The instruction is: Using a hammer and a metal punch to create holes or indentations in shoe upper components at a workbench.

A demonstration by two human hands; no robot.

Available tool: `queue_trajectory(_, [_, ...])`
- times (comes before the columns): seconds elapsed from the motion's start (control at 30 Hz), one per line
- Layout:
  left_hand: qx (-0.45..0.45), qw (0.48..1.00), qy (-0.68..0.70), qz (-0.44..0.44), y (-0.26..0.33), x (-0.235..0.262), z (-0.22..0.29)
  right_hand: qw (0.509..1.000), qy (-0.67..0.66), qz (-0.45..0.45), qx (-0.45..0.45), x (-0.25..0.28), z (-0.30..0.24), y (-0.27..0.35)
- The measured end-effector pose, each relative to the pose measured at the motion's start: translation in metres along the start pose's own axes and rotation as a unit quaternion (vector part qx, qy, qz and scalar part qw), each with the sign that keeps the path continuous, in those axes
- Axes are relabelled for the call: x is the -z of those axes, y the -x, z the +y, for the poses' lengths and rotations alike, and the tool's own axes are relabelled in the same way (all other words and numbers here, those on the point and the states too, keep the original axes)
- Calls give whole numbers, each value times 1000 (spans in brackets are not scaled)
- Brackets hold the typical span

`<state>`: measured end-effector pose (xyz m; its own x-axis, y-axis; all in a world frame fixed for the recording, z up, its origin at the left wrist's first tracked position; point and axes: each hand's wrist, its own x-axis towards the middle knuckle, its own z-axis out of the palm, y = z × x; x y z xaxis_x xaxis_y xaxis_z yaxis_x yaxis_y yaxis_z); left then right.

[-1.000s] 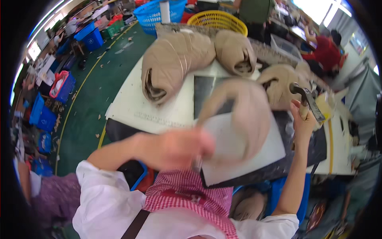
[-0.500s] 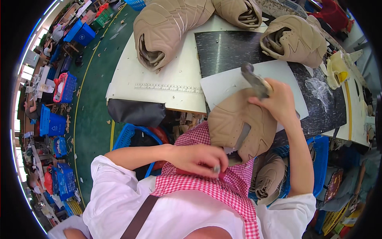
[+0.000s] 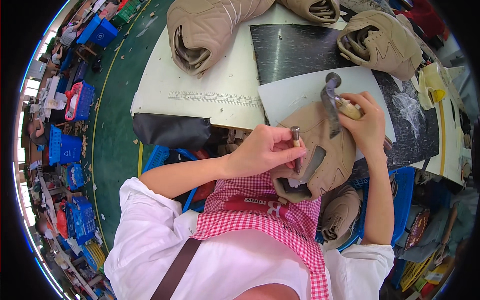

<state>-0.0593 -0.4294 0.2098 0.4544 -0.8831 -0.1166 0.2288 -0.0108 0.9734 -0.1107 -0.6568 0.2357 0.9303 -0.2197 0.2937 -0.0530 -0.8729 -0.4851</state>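
A tan shoe upper (image 3: 337,160) lies over the near edge of a white board (image 3: 282,100), its long cut-out toward me. Pinched upright in my left hand (image 3: 257,152) is a slim punch (image 3: 296,142) with a metal top. Its lower end meets the upper beside the cut-out, as far as I can see. My right hand (image 3: 367,122) grips the wooden handle of a hammer (image 3: 331,102). The hammer's dark metal head is raised above the upper, to the right of the punch's top and apart from it.
Stacks of tan uppers (image 3: 205,40) stand at the back, with another stack (image 3: 382,45) at right. Under the board is a black speckled slab (image 3: 295,55). A black pouch (image 3: 172,134) hangs at the table's left edge. Blue baskets (image 3: 402,200) sit below; crumpled plastic (image 3: 409,107) lies right.
My left hand has come up from my apron to the upper, standing the punch on it. The hammer has turned in my right hand, its head now lifted. My view has shifted slightly.
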Motion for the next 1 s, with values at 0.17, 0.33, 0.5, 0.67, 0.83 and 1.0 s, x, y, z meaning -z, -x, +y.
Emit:
queue_trajectory(0.17, [-66, 990, -127, 16, 9, -1, 4, 972, -138, 118, -148, 36, 5, 28])
queue_trajectory(0.33, [-280, 875, -391, -54, 6, -10, 12, 821, -525, 178, 137, 155, -9, 127])
queue_trajectory(0.5, [-308, 820, -470, -110, 8, 4, 8, 982, -50, -184, -8, 75, -60, 128])
queue_trajectory(0.67, [-31, 999, -41, -15, 0, 9, 6, 957, -186, 5, -225, 76, -40, 137])
queue_trajectory(0.83, [-161, 934, -316, -52, -8, -5, 16, 840, -523, 141, 31, 128, -53, 131])
queue_trajectory(1.0, [-226, 899, -372, -43, 0, 8, 7, 993, 59, -104, 20, 70, -71, 111])
